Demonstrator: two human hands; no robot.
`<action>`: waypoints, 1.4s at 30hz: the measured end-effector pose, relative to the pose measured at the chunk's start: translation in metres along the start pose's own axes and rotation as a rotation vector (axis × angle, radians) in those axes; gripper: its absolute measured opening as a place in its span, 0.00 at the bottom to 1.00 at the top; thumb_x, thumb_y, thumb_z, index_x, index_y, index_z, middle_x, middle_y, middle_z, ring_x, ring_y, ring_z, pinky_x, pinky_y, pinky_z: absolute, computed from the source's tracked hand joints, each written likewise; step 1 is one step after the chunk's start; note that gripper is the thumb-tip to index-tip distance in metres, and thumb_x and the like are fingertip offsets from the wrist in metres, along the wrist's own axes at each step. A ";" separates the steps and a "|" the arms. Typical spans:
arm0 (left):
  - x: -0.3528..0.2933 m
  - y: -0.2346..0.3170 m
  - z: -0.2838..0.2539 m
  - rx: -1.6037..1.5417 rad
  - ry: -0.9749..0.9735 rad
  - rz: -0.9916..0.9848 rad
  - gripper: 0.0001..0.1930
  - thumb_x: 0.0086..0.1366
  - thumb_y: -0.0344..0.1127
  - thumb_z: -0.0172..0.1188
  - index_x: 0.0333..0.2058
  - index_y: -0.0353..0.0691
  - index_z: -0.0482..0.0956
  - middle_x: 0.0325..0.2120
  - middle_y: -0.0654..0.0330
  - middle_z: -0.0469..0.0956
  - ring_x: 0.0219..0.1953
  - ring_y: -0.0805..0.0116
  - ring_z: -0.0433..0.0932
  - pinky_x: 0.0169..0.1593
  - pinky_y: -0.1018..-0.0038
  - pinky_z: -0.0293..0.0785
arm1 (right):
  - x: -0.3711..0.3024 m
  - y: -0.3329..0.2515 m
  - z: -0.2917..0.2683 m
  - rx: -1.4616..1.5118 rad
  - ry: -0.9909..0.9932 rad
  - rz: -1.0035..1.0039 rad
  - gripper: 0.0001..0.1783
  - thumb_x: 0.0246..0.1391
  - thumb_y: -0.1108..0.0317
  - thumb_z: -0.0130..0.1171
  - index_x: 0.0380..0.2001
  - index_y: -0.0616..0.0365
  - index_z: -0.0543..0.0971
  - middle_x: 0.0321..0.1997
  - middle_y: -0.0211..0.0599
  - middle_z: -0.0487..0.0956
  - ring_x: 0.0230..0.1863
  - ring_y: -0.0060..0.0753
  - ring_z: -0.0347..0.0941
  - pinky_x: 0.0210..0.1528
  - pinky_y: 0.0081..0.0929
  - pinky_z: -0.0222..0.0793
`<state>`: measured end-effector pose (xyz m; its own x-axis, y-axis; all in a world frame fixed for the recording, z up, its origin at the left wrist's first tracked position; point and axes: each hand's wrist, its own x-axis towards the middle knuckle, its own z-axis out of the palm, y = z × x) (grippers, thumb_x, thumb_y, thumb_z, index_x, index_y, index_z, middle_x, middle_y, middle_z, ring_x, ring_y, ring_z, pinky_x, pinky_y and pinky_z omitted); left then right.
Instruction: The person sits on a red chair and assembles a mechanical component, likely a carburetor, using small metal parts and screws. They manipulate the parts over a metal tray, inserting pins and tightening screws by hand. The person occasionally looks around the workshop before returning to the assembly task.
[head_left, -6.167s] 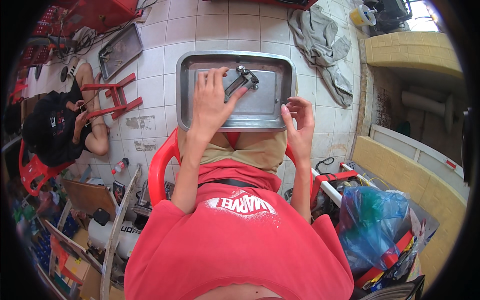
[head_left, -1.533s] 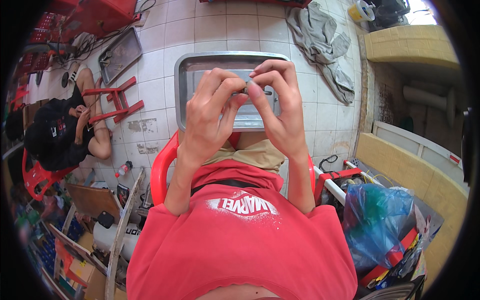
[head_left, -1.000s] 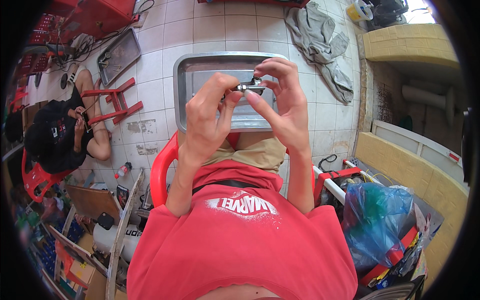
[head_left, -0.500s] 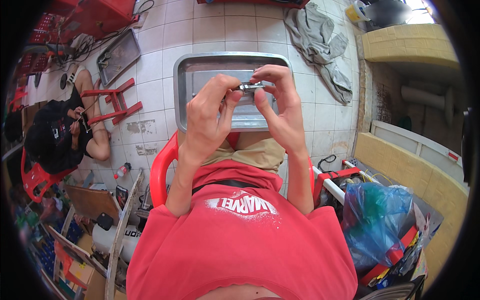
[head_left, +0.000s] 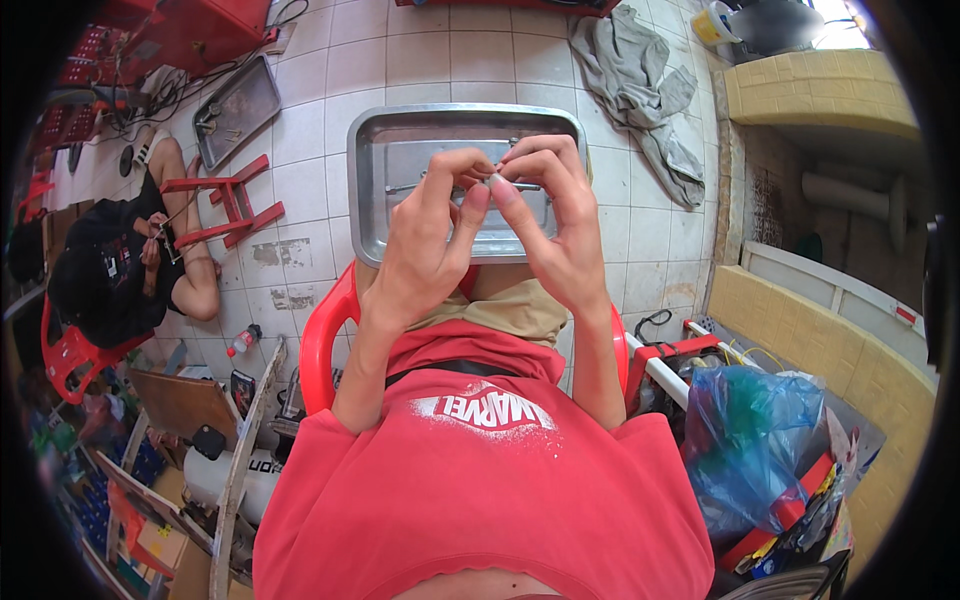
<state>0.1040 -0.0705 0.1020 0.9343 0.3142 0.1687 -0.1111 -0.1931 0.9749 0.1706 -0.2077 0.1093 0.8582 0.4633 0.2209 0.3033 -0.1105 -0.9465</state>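
Both of my hands meet at the fingertips above a shallow metal tray (head_left: 357, 200). My left hand (head_left: 425, 235) is pinched closed, its thumb and fingers pointing inward. Opposite it, my right hand (head_left: 558, 225) is pinched too, thumb tip close against the left one. A small shiny metal part is held between them; the fingers now cover most of it, so its exact kind is hidden. Thin metal pieces, among them a rod (head_left: 402, 188), lie in the tray, partly behind my hands.
A grey cloth (head_left: 640, 100) lies on the tiled floor at far right. At left, a person (head_left: 120, 250) sits by a low red stool (head_left: 228, 205) and another tray (head_left: 238, 112). A blue plastic bag (head_left: 750, 440) is at near right, and a bottle (head_left: 243, 341) at near left.
My fingertips have come together, with the right hand shifting slightly left. The metal part, plainly visible between them before, is now mostly covered.
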 end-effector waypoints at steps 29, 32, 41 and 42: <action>0.002 -0.015 -0.013 0.049 0.068 0.416 0.16 0.55 0.15 0.69 0.42 0.37 0.82 0.35 0.55 0.83 0.31 0.67 0.83 0.31 0.75 0.79 | -0.005 -0.006 0.001 -0.073 0.021 -0.115 0.10 0.53 0.73 0.71 0.39 0.57 0.83 0.50 0.39 0.69 0.44 0.34 0.74 0.47 0.31 0.73; 0.002 -0.010 -0.015 0.067 0.068 0.415 0.15 0.56 0.16 0.69 0.41 0.37 0.82 0.33 0.56 0.82 0.29 0.67 0.82 0.30 0.75 0.78 | -0.006 -0.007 0.002 -0.055 0.025 -0.128 0.10 0.53 0.74 0.71 0.39 0.57 0.83 0.50 0.38 0.68 0.45 0.33 0.74 0.47 0.30 0.74; 0.001 -0.006 -0.015 0.136 0.091 0.406 0.12 0.60 0.16 0.65 0.40 0.35 0.77 0.31 0.56 0.79 0.24 0.68 0.77 0.26 0.73 0.73 | -0.006 -0.011 0.002 -0.170 0.017 -0.149 0.09 0.55 0.74 0.69 0.40 0.57 0.84 0.50 0.37 0.67 0.44 0.31 0.73 0.46 0.29 0.76; 0.001 -0.006 -0.014 0.140 0.099 0.403 0.11 0.60 0.16 0.65 0.40 0.35 0.77 0.31 0.56 0.79 0.24 0.68 0.77 0.26 0.73 0.72 | -0.006 -0.013 0.002 -0.165 0.015 -0.151 0.10 0.55 0.73 0.69 0.41 0.57 0.84 0.50 0.37 0.67 0.45 0.31 0.73 0.46 0.29 0.76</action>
<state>0.1009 -0.0557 0.0987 0.7876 0.2744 0.5518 -0.4070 -0.4406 0.8001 0.1609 -0.2073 0.1196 0.8036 0.4726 0.3617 0.4914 -0.1839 -0.8513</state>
